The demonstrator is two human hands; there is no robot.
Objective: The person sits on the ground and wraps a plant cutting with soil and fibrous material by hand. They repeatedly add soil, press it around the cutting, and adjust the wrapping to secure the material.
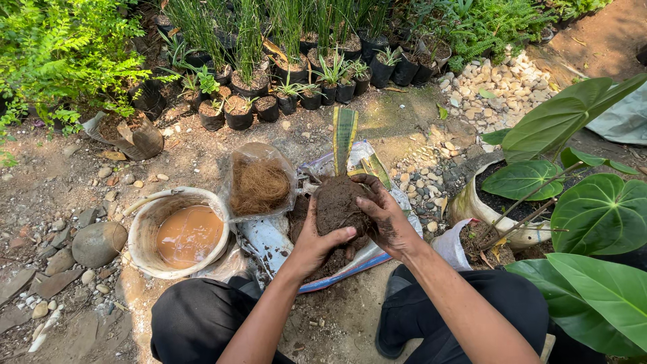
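a person's left hand (pixel 315 237) and right hand (pixel 385 214) press together around a dark soil ball (pixel 339 205) with one striped leaf (pixel 344 130) standing upright, held above an open soil sack (pixel 269 239) on the ground. just left sit a bag of coconut fibre (pixel 259 183) and a bucket (pixel 143 229) of brown water; a big-leafed potted plant (pixel 593 209) crowds the right, bare dirt lies ahead.

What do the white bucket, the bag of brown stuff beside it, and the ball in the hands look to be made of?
Bucket: likely plastic, white, mud-stained, thin rim; holds brown water.
Bag: clear thin plastic film, glossy and crinkled; its filling looks like coarse brown fibre, possibly coconut husk.
Ball: dark, crumbly, moist-looking soil, cupped by left hand and right hand.
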